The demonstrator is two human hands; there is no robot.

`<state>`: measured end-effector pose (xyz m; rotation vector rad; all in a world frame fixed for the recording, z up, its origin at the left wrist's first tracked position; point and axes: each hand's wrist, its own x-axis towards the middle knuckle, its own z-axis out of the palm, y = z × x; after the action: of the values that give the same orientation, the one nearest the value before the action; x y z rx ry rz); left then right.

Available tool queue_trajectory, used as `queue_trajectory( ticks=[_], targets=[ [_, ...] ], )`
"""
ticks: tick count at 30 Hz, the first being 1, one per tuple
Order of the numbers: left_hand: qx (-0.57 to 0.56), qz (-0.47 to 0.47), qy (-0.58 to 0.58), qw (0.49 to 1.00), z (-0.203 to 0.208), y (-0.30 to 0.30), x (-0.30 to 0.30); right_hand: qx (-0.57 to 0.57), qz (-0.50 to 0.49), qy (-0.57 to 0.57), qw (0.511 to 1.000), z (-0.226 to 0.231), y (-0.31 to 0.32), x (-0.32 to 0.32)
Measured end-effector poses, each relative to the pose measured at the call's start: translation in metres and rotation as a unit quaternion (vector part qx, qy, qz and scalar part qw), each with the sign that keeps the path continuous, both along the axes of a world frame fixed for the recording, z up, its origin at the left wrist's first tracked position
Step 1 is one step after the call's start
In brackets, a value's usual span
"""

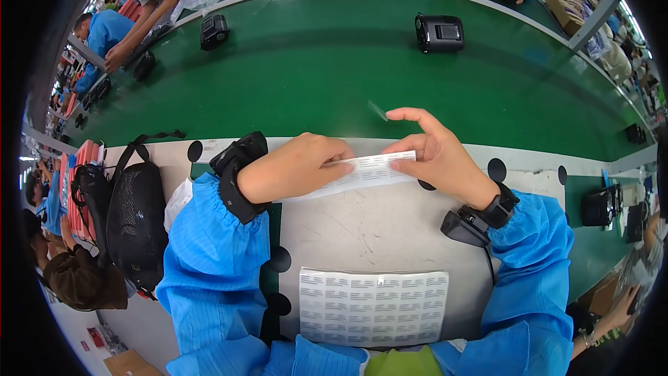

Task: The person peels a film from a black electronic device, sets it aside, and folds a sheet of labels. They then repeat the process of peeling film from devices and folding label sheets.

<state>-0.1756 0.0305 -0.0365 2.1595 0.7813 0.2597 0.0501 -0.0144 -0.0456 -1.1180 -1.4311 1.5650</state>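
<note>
Between my two hands, over the far edge of the grey work surface, is a narrow white sheet of printed labels point(369, 173). My left hand point(296, 165) pinches its left part, with the fingers closed over the paper. The thumb of my right hand point(451, 163) presses on its right end, other fingers lying behind it. My right index finger is raised, and a small clear strip point(376, 110) clings to its tip. A larger white label sheet point(374, 306) with rows of printed labels lies flat near my body. Both wrists wear black strapped devices.
Beyond the work surface runs a green conveyor belt point(313, 63) carrying black devices, one at the far right point(440, 33) and another at the far left point(214, 32). A black mesh bag point(138, 223) sits by my left arm. Other people work across the belt and at both sides.
</note>
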Motion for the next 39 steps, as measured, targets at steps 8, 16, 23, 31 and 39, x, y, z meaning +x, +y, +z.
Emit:
queue_trajectory(
  ticks=[8, 16, 23, 31, 39],
  targets=[
    [-0.024, 0.057, -0.034, 0.998, 0.006, -0.009, 0.019, 0.016, 0.0, -0.042, 0.999, 0.004, 0.0, 0.001],
    [-0.038, 0.076, -0.035, 0.996, 0.01, -0.009, 0.014, 0.009, -0.026, 0.066, 0.997, 0.006, -0.002, -0.004],
    [-0.049, 0.099, -0.037, 0.993, 0.014, 0.004, 0.001, 0.039, -0.083, 0.017, 0.996, 0.007, 0.005, 0.009],
    [0.02, 0.12, -0.049, 0.991, 0.018, -0.009, 0.013, 0.212, -0.073, -0.094, 0.97, 0.008, 0.003, 0.0],
    [0.015, 0.141, -0.128, 0.982, 0.011, -0.016, 0.024, 0.179, -0.066, -0.155, 0.969, 0.01, 0.002, -0.001]
  ],
)
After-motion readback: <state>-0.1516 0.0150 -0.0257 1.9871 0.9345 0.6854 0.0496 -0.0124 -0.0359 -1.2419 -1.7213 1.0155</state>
